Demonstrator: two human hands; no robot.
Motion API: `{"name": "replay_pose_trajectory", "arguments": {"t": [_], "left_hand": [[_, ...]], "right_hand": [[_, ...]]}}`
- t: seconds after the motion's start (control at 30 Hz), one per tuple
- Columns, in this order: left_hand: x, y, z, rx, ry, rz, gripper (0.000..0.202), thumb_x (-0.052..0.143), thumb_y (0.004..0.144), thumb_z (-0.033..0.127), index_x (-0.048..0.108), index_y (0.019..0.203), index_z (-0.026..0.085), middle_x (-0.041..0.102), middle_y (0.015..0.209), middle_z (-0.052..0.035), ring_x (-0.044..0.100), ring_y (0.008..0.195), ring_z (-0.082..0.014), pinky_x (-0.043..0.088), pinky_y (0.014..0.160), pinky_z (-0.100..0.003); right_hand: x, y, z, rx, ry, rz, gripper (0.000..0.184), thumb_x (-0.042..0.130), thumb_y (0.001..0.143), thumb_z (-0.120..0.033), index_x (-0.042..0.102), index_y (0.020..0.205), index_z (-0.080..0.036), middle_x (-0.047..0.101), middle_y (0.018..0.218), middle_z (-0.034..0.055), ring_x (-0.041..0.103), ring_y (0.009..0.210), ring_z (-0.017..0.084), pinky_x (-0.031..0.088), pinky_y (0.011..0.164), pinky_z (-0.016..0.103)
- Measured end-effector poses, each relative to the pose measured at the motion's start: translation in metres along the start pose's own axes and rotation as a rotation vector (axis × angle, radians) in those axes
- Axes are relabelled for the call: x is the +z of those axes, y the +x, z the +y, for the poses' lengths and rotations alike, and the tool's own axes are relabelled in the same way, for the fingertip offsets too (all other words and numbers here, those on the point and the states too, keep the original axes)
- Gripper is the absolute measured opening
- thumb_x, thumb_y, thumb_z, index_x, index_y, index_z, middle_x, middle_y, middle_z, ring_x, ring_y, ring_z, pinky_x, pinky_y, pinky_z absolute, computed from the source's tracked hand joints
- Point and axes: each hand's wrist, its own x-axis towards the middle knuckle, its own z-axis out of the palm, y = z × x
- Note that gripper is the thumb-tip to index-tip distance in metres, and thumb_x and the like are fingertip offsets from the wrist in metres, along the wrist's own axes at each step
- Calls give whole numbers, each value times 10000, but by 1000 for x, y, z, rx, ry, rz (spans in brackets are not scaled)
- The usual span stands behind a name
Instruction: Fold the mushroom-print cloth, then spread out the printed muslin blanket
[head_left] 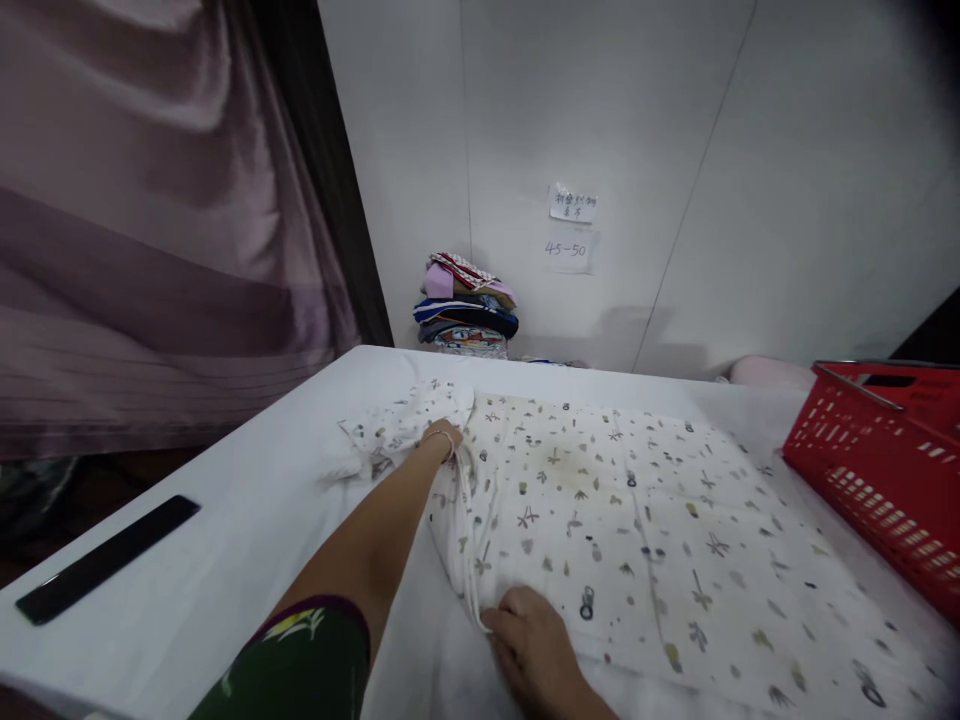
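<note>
A white cloth [600,520] printed with small plants, starfish and other little motifs lies spread over the table. Its left side is gathered into folds, and a crumpled part [397,425] rests beyond my left hand. My left hand [444,436], with a thin bracelet at the wrist, is closed on the far end of the folded edge; its fingertips are mostly hidden. At the near corner, my right hand [529,640] pinches the same edge between thumb and fingers. The edge runs in a loose fold from one hand to the other.
A red plastic basket [885,480] stands on the table's right side. On the white table's [247,560] left lies a flat black strip [109,558]. Folded fabrics [466,310] are stacked by the wall beneath paper notes [571,225]. A pinkish curtain [150,220] hangs at left.
</note>
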Motion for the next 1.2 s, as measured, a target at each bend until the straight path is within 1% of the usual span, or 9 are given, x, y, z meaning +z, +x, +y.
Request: {"name": "replay_pose_trajectory", "arguments": {"t": [0.13,0.27,0.43,0.53,0.7,0.8,0.9,0.97,1.2], "left_hand": [[-40,-19,-29,0,-230,51,282,513,869,338,559,1068,143,593,1033,-63,588,880,-159,514,753,-342],[-73,-65,-92,-22,-453,169,177,453,879,271,589,924,167,635,796,-28,611,756,-122,516,658,-240],[-52,-138,-186,-196,-670,332,219,370,871,294,549,782,202,601,667,-5,601,665,-112,507,612,-214],[-35,-160,-219,-313,-611,342,166,432,824,274,543,723,202,600,636,-8,598,645,-141,493,587,-241],[-30,-168,-222,-268,-384,455,159,564,731,305,579,838,188,639,838,-36,599,780,-180,477,691,-278],[-22,-180,-212,120,-194,554,212,499,778,272,580,960,200,612,1045,-56,568,950,-171,454,839,-286],[-12,-195,-209,539,-53,448,247,481,730,120,611,921,210,609,1060,-48,522,1047,-172,410,926,-314],[-8,-200,-211,689,27,368,295,484,695,63,623,910,210,615,1040,-44,526,1025,-171,416,904,-324],[-14,-185,-219,739,228,266,257,476,800,117,619,988,219,639,1028,-45,557,978,-174,414,867,-344]], "right_hand": [[-4,0,-3,-2,-27,-16,218,447,803,-128,613,887,-240,536,743,15,477,697,146,314,597,243],[-5,-1,-4,-44,-78,-9,220,442,815,-121,605,913,-231,523,742,20,464,689,150,294,590,244],[-3,-3,-4,-118,-160,-31,211,454,823,-116,612,895,-235,513,741,20,439,688,151,288,606,247],[-4,-4,-3,-136,-228,-90,243,448,817,-112,621,927,-242,525,766,23,437,698,154,293,607,248],[-6,-7,-2,-153,-266,-125,255,439,840,-133,631,968,-244,529,770,26,444,697,159,310,613,256],[-4,-11,-1,-162,-259,-91,297,410,856,-129,608,1046,-242,533,803,34,452,722,164,324,631,261],[-1,-14,1,-169,-267,-65,329,393,857,-112,585,1095,-234,524,816,42,446,727,165,325,630,262],[0,-14,1,-179,-272,-52,332,390,857,-106,582,1100,-227,518,816,47,442,726,166,323,628,261],[-4,-14,0,-202,-255,-74,332,418,833,-84,583,1072,-246,503,798,37,434,709,159,310,618,254]]}}
